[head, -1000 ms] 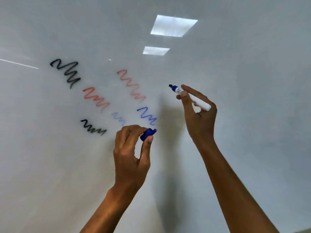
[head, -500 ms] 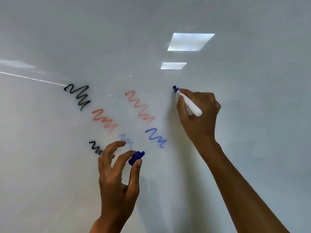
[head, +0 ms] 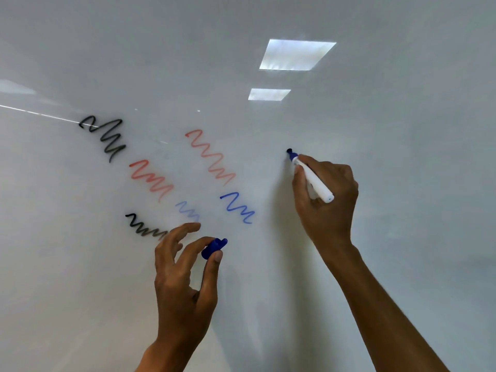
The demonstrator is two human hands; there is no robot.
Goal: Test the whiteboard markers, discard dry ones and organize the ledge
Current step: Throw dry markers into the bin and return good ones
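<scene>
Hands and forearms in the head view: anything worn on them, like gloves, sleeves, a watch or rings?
Nothing worn shows. The left hand and right hand are bare, without gloves, and no rings are visible on the fingers that show. Both wrists and forearms are bare down to the frame's bottom edge: no sleeves, watch or bracelet in view.

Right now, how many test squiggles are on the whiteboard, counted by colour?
Black squiggles: 2
Red squiggles: 2
Blue squiggles: 2
Total: 6
</scene>
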